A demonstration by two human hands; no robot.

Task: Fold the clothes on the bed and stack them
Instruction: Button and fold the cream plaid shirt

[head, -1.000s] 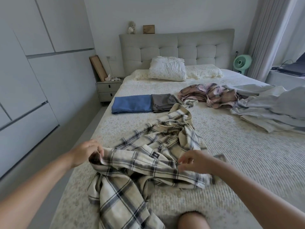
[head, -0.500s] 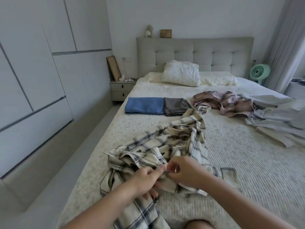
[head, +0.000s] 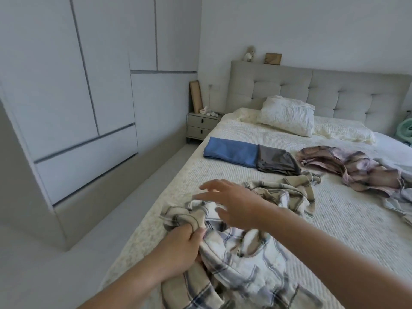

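Single head view, looking forward and down along the bed [head: 334, 230], angled left, close above both forearms

Two hands in shot: the left hand [head: 182, 248] at seven o'clock, the right hand [head: 231, 204] near centre. Folded pieces, count two, side by side at one o'clock: a blue folded garment [head: 231, 151] and a grey folded garment [head: 276, 162]. Unfolded clothes: one cream plaid shirt [head: 252, 259] at six o'clock, one pink plaid garment [head: 356, 170] at two o'clock, and a pale heap [head: 399, 201] at three o'clock whose number I can't make out. Pillows, two at twelve to one: a white pillow [head: 287, 114] and a cream pillow [head: 343, 130]. One nightstand [head: 200, 127] at eleven, two drawers.
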